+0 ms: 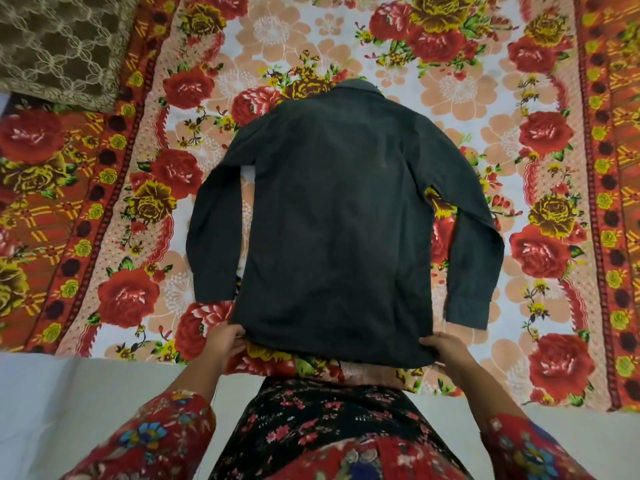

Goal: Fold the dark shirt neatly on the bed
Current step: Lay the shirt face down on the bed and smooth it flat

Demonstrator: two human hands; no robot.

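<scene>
Dark cotton hem getting pinched at both corners: my left hand [224,342] is gripping the near left corner, my right hand [446,348] is gripping the near right corner, fingers closed on cloth. I'm laying the dark shirt [332,216] out flat, back up, near the bed edge on the floral bedsheet [519,168]. Judging this as the spreading step, no fold made yet. Next move is probably needing a sleeve brought in across the back. Both sleeves are lying alongside the body, collar pointing away from me, fabric mostly smooth. Brown patterned cushion [59,43] sitting far left
</scene>
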